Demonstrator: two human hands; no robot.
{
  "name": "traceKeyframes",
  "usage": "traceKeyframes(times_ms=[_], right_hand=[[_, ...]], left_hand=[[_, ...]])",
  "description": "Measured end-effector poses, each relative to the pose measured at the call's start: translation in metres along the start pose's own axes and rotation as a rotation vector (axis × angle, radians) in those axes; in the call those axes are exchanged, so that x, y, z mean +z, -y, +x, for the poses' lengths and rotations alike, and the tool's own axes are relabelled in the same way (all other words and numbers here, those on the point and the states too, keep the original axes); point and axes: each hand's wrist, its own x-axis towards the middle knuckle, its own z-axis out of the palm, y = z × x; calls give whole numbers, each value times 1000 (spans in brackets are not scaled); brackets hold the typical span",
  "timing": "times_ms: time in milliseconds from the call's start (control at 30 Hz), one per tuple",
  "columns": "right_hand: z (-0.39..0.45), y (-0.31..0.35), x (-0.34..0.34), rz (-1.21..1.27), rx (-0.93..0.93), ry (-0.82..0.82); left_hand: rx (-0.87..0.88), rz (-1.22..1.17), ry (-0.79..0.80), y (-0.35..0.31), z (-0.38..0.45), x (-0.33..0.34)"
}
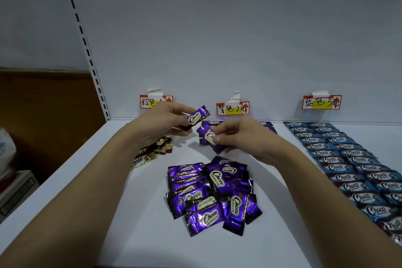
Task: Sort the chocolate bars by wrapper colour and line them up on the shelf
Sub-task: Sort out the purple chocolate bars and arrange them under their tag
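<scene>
My left hand [167, 118] holds a purple Choco bar [196, 118] up above the white shelf [113, 191], near the back. My right hand [237, 135] pinches another purple bar [209, 137] lying at the back of the shelf, under the middle price tag [232, 108]. More purple bars lie behind that hand in a row [265, 125], partly hidden. A loose pile of several purple bars [212, 193] sits in the middle of the shelf. Blue bars [345, 159] lie in two neat rows on the right. A few brown-and-gold bars [150, 152] lie on the left, partly under my left forearm.
Three red-and-yellow price tags are taped to the back panel: the left tag [156, 101], the middle one, and the right tag [322, 102]. A slotted upright [87, 50] runs up the left side. A box [15, 189] and a bag stand beyond the shelf's left edge.
</scene>
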Motion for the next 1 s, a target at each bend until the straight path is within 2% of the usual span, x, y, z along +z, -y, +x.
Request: traceKeyframes(times_ms=[167, 367, 567, 667, 833, 1000], right_hand=[[-1, 1, -17, 124, 72, -99], [-3, -1, -52, 286, 81, -429], [-7, -18, -82, 168, 73, -582], [-6, -24, -76, 112, 73, -593], [-8, -17, -73, 77, 92, -588], [-14, -16, -79, 93, 85, -590]], left_hand=[[5, 42, -4, 1, 1, 8], [15, 90, 12, 6, 2, 32], [89, 123, 6, 12, 8, 45], [131, 176, -36, 14, 4, 45], [142, 101, -122, -9, -1, 53], [113, 265, -95, -17, 6, 74]])
